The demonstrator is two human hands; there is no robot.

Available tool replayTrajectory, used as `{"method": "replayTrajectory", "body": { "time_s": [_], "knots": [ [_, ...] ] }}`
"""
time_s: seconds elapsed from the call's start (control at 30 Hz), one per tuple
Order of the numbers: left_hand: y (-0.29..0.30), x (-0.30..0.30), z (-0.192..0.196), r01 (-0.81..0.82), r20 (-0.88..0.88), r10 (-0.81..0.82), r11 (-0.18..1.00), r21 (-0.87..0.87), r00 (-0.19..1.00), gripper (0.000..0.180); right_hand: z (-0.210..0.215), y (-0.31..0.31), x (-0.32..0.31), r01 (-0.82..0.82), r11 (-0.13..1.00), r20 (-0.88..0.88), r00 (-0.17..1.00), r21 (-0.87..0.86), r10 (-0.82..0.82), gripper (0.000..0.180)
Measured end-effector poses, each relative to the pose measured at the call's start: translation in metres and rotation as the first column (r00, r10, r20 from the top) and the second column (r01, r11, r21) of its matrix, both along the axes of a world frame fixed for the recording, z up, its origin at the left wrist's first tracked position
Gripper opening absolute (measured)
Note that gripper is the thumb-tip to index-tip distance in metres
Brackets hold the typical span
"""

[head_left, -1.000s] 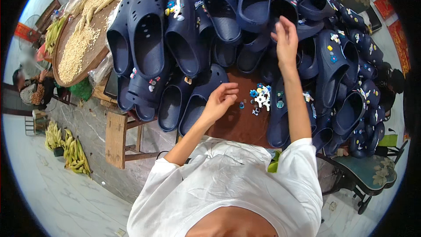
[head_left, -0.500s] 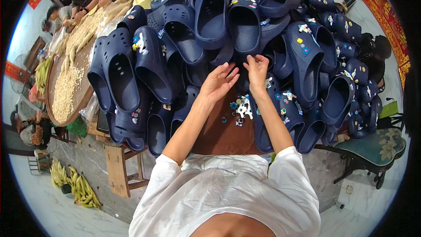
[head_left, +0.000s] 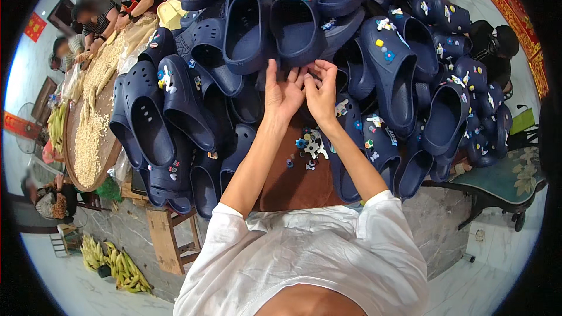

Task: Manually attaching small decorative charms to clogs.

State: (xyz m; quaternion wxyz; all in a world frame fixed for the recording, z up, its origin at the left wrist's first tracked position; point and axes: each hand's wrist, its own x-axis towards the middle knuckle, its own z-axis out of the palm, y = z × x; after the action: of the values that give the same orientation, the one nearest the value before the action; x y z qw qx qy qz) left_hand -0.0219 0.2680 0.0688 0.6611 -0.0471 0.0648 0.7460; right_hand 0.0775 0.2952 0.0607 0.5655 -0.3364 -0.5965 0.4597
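Observation:
A pair of navy clogs, the left clog [head_left: 246, 35] and the right clog [head_left: 295, 29], lies just beyond my hands, toes pointing away, with small charms on top. My left hand [head_left: 283, 98] is palm up beneath their heels, thumb raised and fingers spread toward the right. My right hand [head_left: 320, 92] has its fingers curled in and meets the left fingertips; whatever is pinched there is too small to make out. Below my hands, a black-and-white charm [head_left: 316, 144] and several small blue ones lie on a brown surface [head_left: 287, 184].
Charm-decorated navy clogs heap up on both sides, among them a perforated clog [head_left: 149, 123] at left and another clog [head_left: 389, 76] at right. A round tray [head_left: 108, 123] of pale kernels stands left, with people behind it. A wooden stool [head_left: 167, 240] and a green-seated chair [head_left: 503, 178] flank me.
My hands have come together, the right fingers moving in to the left fingertips. The view has shifted, so the clogs appear further left.

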Motion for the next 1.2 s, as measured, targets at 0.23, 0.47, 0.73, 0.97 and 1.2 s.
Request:
{"method": "replayTrajectory", "body": {
  "time_s": [0.23,0.47,0.73,0.97,1.2],
  "knots": [
    [0.004,0.005,0.022,-0.106,0.088,0.117,0.988,-0.112,0.989,0.088,-0.021,0.039,0.011,0.158,0.986,0.249,0.955,0.043,-0.164,0.073],
    [0.001,-0.003,0.024,-0.062,0.292,0.054,0.998,0.019,0.955,0.086,-0.012,0.071,0.002,0.297,0.955,0.571,0.784,-0.004,-0.241,0.094],
    [-0.001,-0.002,0.030,-0.113,0.357,0.112,0.993,-0.017,0.927,0.077,0.002,0.066,0.011,0.284,0.958,0.649,0.736,-0.040,-0.191,0.100],
    [-0.001,-0.005,0.028,-0.103,0.384,0.094,0.995,0.004,0.918,0.076,0.017,0.041,0.032,0.272,0.961,0.613,0.754,0.037,-0.237,0.087],
    [0.000,-0.001,0.026,-0.093,0.379,0.073,0.995,0.033,0.922,0.076,0.032,-0.008,0.079,0.165,0.984,0.582,0.795,0.066,-0.172,0.067]
  ]
}}
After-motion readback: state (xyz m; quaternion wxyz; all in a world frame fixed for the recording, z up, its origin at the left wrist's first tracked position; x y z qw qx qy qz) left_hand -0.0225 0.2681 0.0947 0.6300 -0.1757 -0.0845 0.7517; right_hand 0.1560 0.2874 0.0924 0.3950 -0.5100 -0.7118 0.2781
